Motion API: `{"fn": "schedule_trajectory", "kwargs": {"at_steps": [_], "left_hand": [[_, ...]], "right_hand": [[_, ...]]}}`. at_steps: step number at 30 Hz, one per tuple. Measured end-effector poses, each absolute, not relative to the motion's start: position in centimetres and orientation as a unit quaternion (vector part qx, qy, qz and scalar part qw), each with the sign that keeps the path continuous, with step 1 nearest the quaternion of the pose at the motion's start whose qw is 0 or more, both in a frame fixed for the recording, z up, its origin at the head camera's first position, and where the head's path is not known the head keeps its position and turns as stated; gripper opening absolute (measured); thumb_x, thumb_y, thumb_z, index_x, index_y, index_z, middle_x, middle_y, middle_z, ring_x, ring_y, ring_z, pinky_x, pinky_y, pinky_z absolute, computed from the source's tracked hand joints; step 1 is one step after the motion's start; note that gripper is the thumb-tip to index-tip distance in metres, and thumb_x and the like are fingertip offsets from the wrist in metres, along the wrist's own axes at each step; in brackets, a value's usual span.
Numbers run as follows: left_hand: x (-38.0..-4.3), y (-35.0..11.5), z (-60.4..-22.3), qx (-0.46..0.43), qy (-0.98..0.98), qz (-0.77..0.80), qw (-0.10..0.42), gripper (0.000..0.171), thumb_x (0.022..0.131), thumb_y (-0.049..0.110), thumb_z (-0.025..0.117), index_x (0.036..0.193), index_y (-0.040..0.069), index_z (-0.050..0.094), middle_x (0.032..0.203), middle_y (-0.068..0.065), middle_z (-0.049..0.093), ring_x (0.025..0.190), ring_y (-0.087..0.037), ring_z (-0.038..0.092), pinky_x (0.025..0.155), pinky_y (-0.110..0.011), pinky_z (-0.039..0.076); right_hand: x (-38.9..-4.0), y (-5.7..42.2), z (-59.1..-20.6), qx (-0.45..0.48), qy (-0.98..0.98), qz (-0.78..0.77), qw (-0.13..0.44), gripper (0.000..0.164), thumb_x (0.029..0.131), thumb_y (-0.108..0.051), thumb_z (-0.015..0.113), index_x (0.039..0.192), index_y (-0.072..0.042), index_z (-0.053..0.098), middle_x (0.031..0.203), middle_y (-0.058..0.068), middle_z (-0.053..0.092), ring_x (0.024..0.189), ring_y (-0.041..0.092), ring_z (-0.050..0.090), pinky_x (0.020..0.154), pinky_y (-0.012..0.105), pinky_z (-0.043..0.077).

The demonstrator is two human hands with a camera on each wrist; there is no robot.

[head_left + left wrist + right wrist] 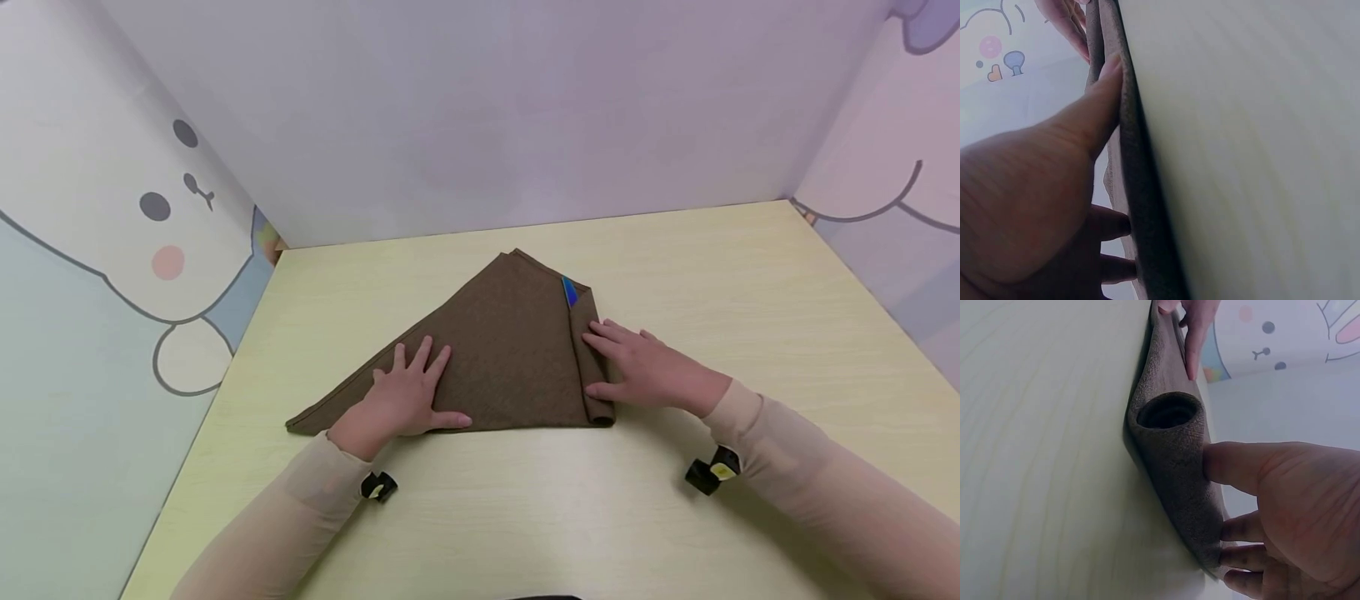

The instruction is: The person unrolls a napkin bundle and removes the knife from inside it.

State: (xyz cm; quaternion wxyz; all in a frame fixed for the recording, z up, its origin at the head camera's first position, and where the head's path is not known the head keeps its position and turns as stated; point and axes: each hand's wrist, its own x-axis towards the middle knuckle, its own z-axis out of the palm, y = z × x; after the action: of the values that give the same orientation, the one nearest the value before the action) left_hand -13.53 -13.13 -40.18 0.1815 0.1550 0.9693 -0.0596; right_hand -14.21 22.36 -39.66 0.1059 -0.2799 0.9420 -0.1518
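The left hand (405,400) lies spread on the cloth (510,350), its fingers straight, parted and grasping nothing; they point to about 12 and 1 o'clock, the thumb to 3, along the near edge. The right hand (648,371) is also unclenched: its extended fingers reach to 10 o'clock and its thumb to 9, their tips touching the roll (592,365) without closing round it.

From the cloth's middle, the left hand sits at 8 o'clock and the roll at 3, with the right hand just past it. The roll is the cloth's own side turned over; its hollow, dark end, plain in the right wrist view, is at 4. A blue patch (571,292) shows at 2, beside the roll's upper end. The brown cloth peaks near 12 and tapers to a point between 8 and 9.

It lies near the middle of the pale table (487,508). Beige sleeves (810,475) come in from 7 and 4 o'clock, each with a small black device (712,469) at the wrist. A plain wall (480,125) stands at 12; a cartoon face (155,207) marks the one at 10.
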Motion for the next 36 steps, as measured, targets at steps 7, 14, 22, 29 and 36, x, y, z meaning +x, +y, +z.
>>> {"fn": "schedule_trajectory", "kwargs": {"at_steps": [7, 14, 22, 29, 36], "left_hand": [[-13.4, -13.2, -40.0, 0.155, 0.969, -0.057, 0.183, 0.115, 0.070, 0.087, 0.047, 0.157, 0.021, 0.009, 0.161, -0.013, 0.003, 0.141, -0.050, 0.010, 0.093, -0.069, 0.033], [-13.4, -13.2, -39.9, 0.156, 0.969, -0.058, 0.184, 0.115, 0.070, 0.087, 0.047, 0.157, 0.020, 0.010, 0.161, -0.013, 0.004, 0.141, -0.050, 0.010, 0.093, -0.070, 0.033], [-13.2, -13.4, -39.7, 0.154, 0.969, -0.058, 0.183, 0.115, 0.070, 0.086, 0.048, 0.157, 0.020, 0.011, 0.161, -0.013, 0.004, 0.141, -0.050, 0.010, 0.093, -0.070, 0.033], [-13.1, -13.6, -39.7, 0.154, 0.969, -0.053, 0.183, 0.114, 0.071, 0.086, 0.049, 0.156, 0.020, 0.012, 0.161, -0.014, 0.005, 0.140, -0.051, 0.011, 0.093, -0.071, 0.033], [-13.4, -12.8, -38.9, 0.179, 0.963, -0.090, 0.180, 0.110, 0.075, 0.083, 0.048, 0.156, 0.015, 0.017, 0.159, -0.018, 0.013, 0.141, -0.047, 0.016, 0.097, -0.071, 0.027]], "right_hand": [[-14.0, 22.7, -39.7, -0.281, 0.940, -0.163, 0.106, 0.078, 0.089, -0.043, 0.066, 0.147, 0.000, 0.037, 0.152, 0.022, 0.029, 0.141, 0.038, 0.024, 0.103, 0.067, 0.024], [-14.1, 23.1, -39.8, -0.279, 0.937, -0.172, 0.117, 0.079, 0.090, -0.047, 0.064, 0.148, -0.002, 0.035, 0.153, 0.022, 0.028, 0.141, 0.039, 0.022, 0.104, 0.067, 0.022], [-14.0, 23.5, -40.0, -0.276, 0.939, -0.171, 0.113, 0.080, 0.089, -0.046, 0.066, 0.148, -0.002, 0.035, 0.152, 0.022, 0.031, 0.140, 0.039, 0.024, 0.102, 0.069, 0.021], [-13.9, 23.5, -40.0, -0.276, 0.938, -0.175, 0.114, 0.079, 0.089, -0.045, 0.066, 0.148, -0.001, 0.035, 0.151, 0.022, 0.031, 0.140, 0.040, 0.024, 0.102, 0.069, 0.021], [-13.8, 23.4, -39.7, -0.287, 0.936, -0.175, 0.103, 0.077, 0.090, -0.043, 0.065, 0.147, 0.000, 0.036, 0.153, 0.021, 0.029, 0.141, 0.039, 0.022, 0.104, 0.067, 0.021]]}}
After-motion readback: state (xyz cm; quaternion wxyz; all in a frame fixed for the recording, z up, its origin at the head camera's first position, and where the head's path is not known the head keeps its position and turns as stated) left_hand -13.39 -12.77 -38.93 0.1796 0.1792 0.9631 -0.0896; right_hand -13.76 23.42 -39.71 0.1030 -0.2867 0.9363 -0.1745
